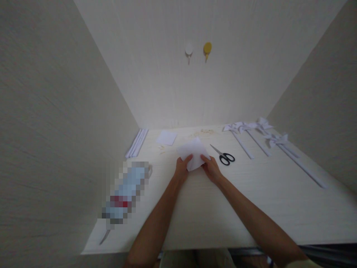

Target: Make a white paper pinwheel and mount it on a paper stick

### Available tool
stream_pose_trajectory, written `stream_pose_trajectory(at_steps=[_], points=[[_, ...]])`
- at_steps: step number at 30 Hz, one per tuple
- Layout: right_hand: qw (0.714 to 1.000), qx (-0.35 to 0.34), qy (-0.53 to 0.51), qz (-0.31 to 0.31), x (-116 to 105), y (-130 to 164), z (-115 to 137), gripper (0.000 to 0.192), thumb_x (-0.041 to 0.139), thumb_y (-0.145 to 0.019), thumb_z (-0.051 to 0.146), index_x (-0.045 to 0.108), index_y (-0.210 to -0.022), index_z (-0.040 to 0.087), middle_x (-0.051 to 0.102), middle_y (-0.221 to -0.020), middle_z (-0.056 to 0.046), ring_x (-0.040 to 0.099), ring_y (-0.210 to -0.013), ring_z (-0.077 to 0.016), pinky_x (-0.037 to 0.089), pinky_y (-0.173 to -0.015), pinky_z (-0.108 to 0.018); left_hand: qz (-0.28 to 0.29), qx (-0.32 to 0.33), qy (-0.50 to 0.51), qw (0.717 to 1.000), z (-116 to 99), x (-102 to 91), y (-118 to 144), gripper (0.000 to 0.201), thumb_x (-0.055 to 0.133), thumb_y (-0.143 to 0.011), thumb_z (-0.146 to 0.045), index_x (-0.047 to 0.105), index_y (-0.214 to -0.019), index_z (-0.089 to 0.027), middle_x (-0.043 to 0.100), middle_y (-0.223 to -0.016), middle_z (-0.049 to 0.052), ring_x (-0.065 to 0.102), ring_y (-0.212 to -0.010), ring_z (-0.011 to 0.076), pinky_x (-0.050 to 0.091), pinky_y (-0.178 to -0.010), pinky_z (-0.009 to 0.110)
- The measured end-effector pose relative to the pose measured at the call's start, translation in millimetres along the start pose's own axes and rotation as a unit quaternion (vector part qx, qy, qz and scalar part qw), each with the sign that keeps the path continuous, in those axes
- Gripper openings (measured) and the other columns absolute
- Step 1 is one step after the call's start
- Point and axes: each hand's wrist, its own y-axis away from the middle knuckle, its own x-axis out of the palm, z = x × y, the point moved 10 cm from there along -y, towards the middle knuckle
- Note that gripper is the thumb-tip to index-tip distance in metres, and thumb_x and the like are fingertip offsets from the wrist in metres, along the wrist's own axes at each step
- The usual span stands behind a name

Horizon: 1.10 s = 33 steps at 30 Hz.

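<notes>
Paper (pixel 192 153): white sheet, mid-counter (pixel 251 208), near edge lifted. Left hand (pixel 182 168) and right hand (pixel 211 168): each grip closed on the sheet's near edge, thumbs on top. Scissors (pixel 224 156): just right of the paper, flat. Pinwheels (pixel 262 130): far right, lying down. Strips (pixel 137 143): far left.

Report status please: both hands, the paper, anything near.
Left hand and right hand both grip white paper sheet. Sheet over table. Scissors close right, not touching.
</notes>
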Motion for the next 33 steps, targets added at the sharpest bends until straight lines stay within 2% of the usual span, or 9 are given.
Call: stream_pose_trajectory(at_steps=[12,20,28,33], points=[[1.0,0.01,-0.011,-0.001,-0.2,-0.6,-3.0,0.02,0.062,-0.061,0.033,0.061,-0.07,0.015,0.067,-0.071,-0.005,0.061,-0.074,-0.0217,0.046,-0.062,-0.031,-0.014,0.039,-0.054,0.998,-4.9,-5.5,-2.0,0.027,0.068,-0.057,-0.018,0.064,-0.082,-0.012,0.068,-0.085,0.009,0.063,-0.074,0.0202,0.049,-0.073,0.034],[1.0,0.01,-0.007,0.003,-2.4,-1.8,-5.5,0.02,0.061,-0.063,0.032,0.061,-0.072,0.015,0.067,-0.073,-0.006,0.061,-0.076,-0.022,0.046,-0.061,-0.031,-0.05,0.049,-0.095,0.993,-10.7,-9.7,1.6,0.03,0.069,-0.056,-0.019,0.064,-0.084,-0.01,0.068,-0.086,0.01,0.063,-0.077,0.0212,0.05,-0.07,0.033],[1.0,0.001,0.005,0.005,-2.8,-2.7,-4.9,0.023,0.061,-0.063,0.034,0.061,-0.075,0.014,0.067,-0.074,-0.007,0.061,-0.076,-0.0216,0.046,-0.06,-0.03,-0.031,0.063,-0.117,0.991,-13.9,-7.0,1.7,0.029,0.069,-0.057,-0.021,0.064,-0.083,-0.01,0.068,-0.086,0.011,0.063,-0.076,0.0213,0.05,-0.071,0.034],[1.0,-0.004,0.025,0.009,-3.1,-3.5,-5.8,0.025,0.06,-0.064,0.036,0.061,-0.076,0.014,0.067,-0.074,-0.007,0.061,-0.074,-0.0208,0.046,-0.06,-0.029,-0.052,0.068,-0.128,0.988,-15.6,-10.2,1.9,0.029,0.069,-0.057,-0.021,0.064,-0.083,-0.01,0.068,-0.086,0.011,0.063,-0.076,0.0207,0.049,-0.073,0.034]])
